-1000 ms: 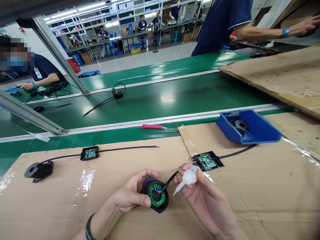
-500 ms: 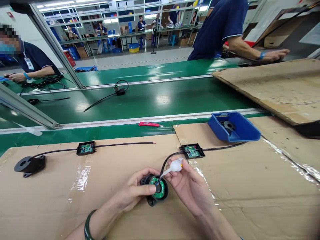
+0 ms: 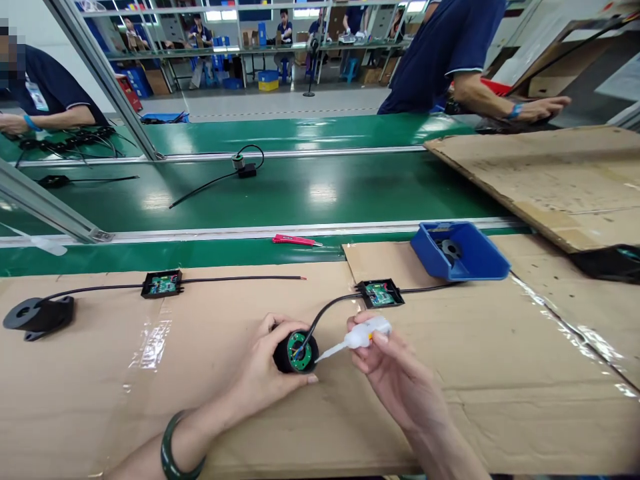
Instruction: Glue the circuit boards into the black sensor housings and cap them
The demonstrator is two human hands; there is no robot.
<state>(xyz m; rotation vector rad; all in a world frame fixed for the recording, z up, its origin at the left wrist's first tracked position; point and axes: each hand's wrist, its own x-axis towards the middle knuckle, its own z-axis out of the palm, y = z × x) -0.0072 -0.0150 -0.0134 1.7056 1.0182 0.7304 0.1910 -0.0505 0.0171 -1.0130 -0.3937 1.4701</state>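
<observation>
My left hand (image 3: 265, 370) grips a round black housing (image 3: 295, 351) with a green circuit board in its face, tilted toward the right. My right hand (image 3: 387, 370) holds a small white squeeze bottle (image 3: 367, 332), and its thin nozzle points at the green board. A black cable runs from the housing to an open black box with a green board (image 3: 380, 293) on the cardboard sheet (image 3: 490, 373).
A second housing (image 3: 37, 317), cable and small board box (image 3: 161, 284) lie at left. A blue bin (image 3: 463, 253) with black parts sits at right. A red tool (image 3: 295, 240) lies on the green conveyor (image 3: 350, 190). Other workers stand beyond.
The housing has been turned on its side, its board now facing right. The bottle has tipped so its nozzle points left at the board. The view shifted slightly.
</observation>
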